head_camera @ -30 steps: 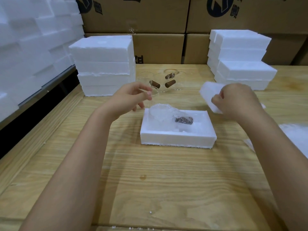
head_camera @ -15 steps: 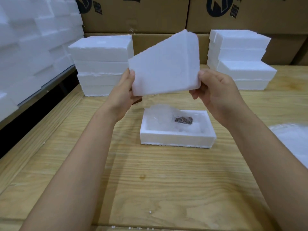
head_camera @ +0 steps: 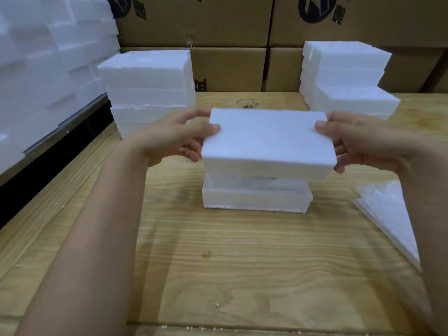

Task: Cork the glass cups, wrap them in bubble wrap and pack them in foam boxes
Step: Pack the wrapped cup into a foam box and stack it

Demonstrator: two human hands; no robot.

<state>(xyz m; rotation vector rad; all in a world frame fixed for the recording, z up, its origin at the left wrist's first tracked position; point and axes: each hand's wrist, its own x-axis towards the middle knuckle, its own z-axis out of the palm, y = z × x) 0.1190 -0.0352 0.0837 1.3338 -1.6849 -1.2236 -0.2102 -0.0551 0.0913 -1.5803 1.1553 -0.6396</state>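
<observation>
Gripping lid (head_camera: 268,139) by both short ends, left hand (head_camera: 173,138) & right hand (head_camera: 363,141) hold it level just above box (head_camera: 255,198) on table (head_camera: 242,263).

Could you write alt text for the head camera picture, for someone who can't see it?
A left hand and right hand grip a white rectangular foam lid by its ends, just above a white foam box base on a light wooden table. White foam box stacks and brown cardboard cartons stand behind.
</observation>
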